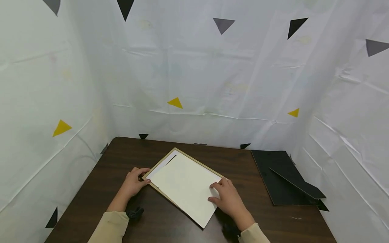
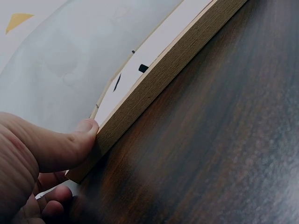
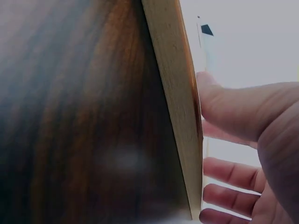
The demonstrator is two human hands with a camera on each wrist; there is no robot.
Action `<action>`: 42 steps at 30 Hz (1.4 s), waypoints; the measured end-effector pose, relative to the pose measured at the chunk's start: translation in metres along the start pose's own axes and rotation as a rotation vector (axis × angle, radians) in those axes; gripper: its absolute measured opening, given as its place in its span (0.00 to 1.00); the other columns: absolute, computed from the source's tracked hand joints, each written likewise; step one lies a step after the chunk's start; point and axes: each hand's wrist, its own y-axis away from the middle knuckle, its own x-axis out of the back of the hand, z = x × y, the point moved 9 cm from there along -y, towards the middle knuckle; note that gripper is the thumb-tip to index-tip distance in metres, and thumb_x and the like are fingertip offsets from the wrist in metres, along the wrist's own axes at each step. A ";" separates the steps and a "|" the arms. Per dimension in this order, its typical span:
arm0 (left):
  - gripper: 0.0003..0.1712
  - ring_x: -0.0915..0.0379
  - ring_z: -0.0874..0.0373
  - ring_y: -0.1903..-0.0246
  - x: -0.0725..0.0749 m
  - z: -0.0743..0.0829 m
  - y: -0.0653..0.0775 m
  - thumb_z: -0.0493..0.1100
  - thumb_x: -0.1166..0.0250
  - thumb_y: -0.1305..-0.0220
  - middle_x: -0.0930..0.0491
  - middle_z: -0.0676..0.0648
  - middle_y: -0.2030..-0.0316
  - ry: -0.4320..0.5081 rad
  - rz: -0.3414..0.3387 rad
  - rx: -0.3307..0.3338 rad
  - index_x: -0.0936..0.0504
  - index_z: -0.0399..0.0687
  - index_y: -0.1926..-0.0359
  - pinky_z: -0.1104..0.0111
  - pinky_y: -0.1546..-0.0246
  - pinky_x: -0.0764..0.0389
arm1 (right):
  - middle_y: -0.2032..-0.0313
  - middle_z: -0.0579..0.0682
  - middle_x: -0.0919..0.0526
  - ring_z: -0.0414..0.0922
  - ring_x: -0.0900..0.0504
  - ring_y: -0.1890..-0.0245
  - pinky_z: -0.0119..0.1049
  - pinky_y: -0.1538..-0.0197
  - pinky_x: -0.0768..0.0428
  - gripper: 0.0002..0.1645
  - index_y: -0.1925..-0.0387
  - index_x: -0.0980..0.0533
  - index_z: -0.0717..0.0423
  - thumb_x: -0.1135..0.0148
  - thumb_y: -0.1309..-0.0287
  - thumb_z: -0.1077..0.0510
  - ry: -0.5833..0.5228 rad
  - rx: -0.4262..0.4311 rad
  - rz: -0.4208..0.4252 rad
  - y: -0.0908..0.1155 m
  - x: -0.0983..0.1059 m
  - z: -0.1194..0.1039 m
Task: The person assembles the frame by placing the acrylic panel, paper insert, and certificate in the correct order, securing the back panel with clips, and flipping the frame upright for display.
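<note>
A shallow picture frame (image 1: 194, 162) with a light wood border lies turned on the table. A cream rectangular sheet (image 1: 185, 187) covers most of its face, and a strip of white backing shows along the upper left. At the frame's left corner my left hand (image 1: 135, 180) grips the border; in the left wrist view the thumb presses the top edge and the fingers curl below. My right hand (image 1: 226, 197) rests over the right corner, thumb and fingertips spread on the sheet. From the right wrist the fingers (image 3: 233, 172) look extended beside the frame's wooden side (image 3: 170, 70).
A dark wood table (image 1: 258, 222) carries everything. At its right edge lies a black flat panel (image 1: 262, 168), with a bent black flap (image 1: 301, 184) standing up over it. White sheeting (image 1: 194, 77) with coloured triangles hangs round the back and sides.
</note>
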 end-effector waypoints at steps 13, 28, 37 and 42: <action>0.28 0.32 0.47 0.51 -0.002 0.002 -0.001 0.45 0.24 0.29 0.23 0.41 0.49 0.010 -0.005 -0.004 0.17 0.45 0.32 0.57 0.51 0.27 | 0.42 0.62 0.25 0.57 0.26 0.43 0.56 0.42 0.20 0.45 0.34 0.22 0.62 0.15 0.44 0.42 -0.043 -0.193 0.095 0.008 0.000 0.024; 0.36 0.37 0.51 0.55 -0.010 -0.002 -0.003 0.54 0.16 0.39 0.21 0.49 0.55 0.005 -0.059 -0.012 0.17 0.52 0.32 0.61 0.58 0.31 | 0.77 0.53 0.20 0.45 0.20 0.82 0.38 0.77 0.24 0.21 0.65 0.29 0.58 0.24 0.32 0.52 -0.491 -0.608 -0.065 0.029 0.003 0.060; 0.31 0.38 0.50 0.54 -0.008 0.002 -0.002 0.56 0.17 0.39 0.21 0.51 0.58 0.008 -0.057 -0.030 0.13 0.55 0.37 0.59 0.57 0.34 | 0.69 0.58 0.14 0.48 0.15 0.79 0.44 0.73 0.12 0.07 0.52 0.26 0.66 0.39 0.22 0.64 -0.883 -0.586 0.015 0.024 0.004 0.060; 0.35 0.38 0.51 0.54 -0.010 0.001 -0.002 0.56 0.17 0.39 0.20 0.51 0.57 -0.008 -0.066 -0.029 0.15 0.53 0.33 0.60 0.56 0.33 | 0.70 0.58 0.11 0.48 0.14 0.78 0.44 0.70 0.12 0.10 0.45 0.25 0.69 0.41 0.22 0.66 -0.993 -0.587 0.031 0.027 0.007 0.059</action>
